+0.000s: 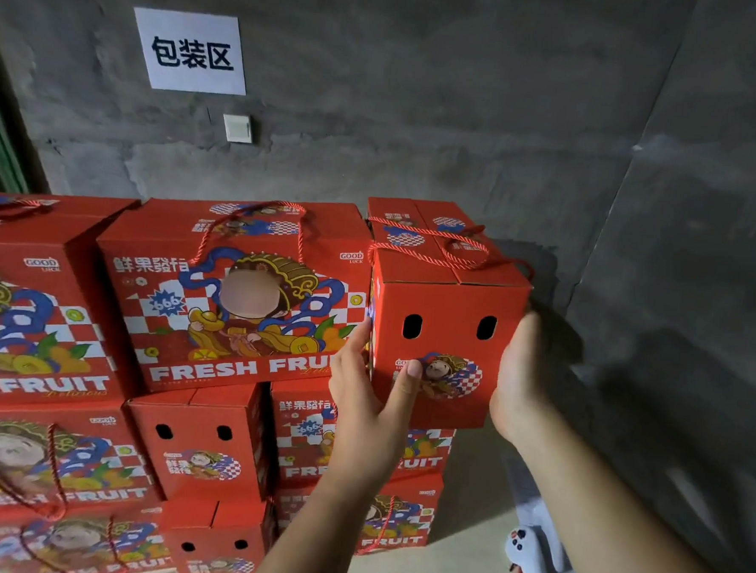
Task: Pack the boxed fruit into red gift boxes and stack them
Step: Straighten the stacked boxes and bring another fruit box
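Note:
A red gift box (449, 317) with red rope handles sits at the top right of the stack, its narrow end with two dark holes turned toward me. My left hand (367, 396) grips its left lower edge, thumb pressed on the end face. My right hand (519, 374) clasps its right side. Beside it, to the left, a wider red gift box (233, 304) printed "FRESH FRUIT" sits at the same height. More red gift boxes (207, 444) are stacked below in several layers.
A grey concrete wall (421, 134) stands behind the stack, with a white paper sign (190, 52) and a light switch (237, 128). Another concrete wall closes off the right side. A white object with red marks (528, 557) lies on the floor at lower right.

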`<state>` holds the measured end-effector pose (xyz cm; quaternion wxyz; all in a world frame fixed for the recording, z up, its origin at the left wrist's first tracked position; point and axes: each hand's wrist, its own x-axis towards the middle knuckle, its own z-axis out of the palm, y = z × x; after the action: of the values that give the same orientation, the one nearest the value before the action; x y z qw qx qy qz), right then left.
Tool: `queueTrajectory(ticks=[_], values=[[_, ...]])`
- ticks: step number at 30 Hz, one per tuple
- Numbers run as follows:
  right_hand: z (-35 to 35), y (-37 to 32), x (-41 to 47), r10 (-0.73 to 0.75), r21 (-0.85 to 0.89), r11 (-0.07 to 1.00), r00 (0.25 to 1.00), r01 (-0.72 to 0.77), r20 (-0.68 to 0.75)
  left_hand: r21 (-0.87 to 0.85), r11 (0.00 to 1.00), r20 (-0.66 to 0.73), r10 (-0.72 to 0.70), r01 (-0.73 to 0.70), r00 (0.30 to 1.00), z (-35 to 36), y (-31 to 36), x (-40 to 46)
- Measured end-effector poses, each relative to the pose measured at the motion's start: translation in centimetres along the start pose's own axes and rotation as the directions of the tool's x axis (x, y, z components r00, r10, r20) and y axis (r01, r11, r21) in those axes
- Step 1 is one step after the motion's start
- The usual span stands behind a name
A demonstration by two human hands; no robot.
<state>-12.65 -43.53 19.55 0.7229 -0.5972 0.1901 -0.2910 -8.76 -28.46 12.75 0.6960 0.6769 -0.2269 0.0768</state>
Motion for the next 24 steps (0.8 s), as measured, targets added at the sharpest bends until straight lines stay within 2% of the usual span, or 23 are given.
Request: queueTrajectory(ticks=[3,6,8,12,16,18,21,24], values=[[-1.1,1.9,0.4,0.038,-0.052,0.998,0.996,-0.034,0.080,0.022,0.999,0.009,0.024,-0.024,1.000,-0.1,-0.5,-0.2],[-1.4,3.5,0.4,0.082,-0.063,0.995,0.993,-0.077,0.079,0.047,0.999,0.019,-0.002,0.001,1.000,0.3,-0.8,-0.5],[-1.5,3.3,0.6,0.112,-0.093,0.990,0.991,-0.104,0.079,0.075,0.997,-0.022,-0.022,0.024,1.000,1.0,-0.5,-0.8],[-3.0,2.4,-0.4,0.167,-0.235,0.964,0.971,-0.124,0.174,0.112,0.989,-0.151,-0.078,0.096,0.985,2.2,-0.2,-1.8],[-4.1,5.9,-4.5,0.151,-0.178,0.974,0.987,-0.139,0.057,-0.042,0.966,-0.397,-0.251,0.255,0.883,3.4,-0.6,-5.1],[-3.6,8.5,-7.7,0.092,-0.126,0.988,0.995,-0.086,0.042,-0.173,0.934,-0.388,-0.355,0.312,0.850,3.6,-0.9,-7.6],[-1.4,10.8,-12.3,0.083,-0.053,0.996,0.980,-0.075,0.183,-0.263,0.886,-0.340,-0.455,0.381,0.823,1.8,-0.8,-11.0],[1.6,12.0,-15.8,0.115,-0.063,0.993,0.910,-0.098,0.399,-0.244,0.877,-0.409,-0.480,0.414,0.776,-1.8,0.2,-13.8]])
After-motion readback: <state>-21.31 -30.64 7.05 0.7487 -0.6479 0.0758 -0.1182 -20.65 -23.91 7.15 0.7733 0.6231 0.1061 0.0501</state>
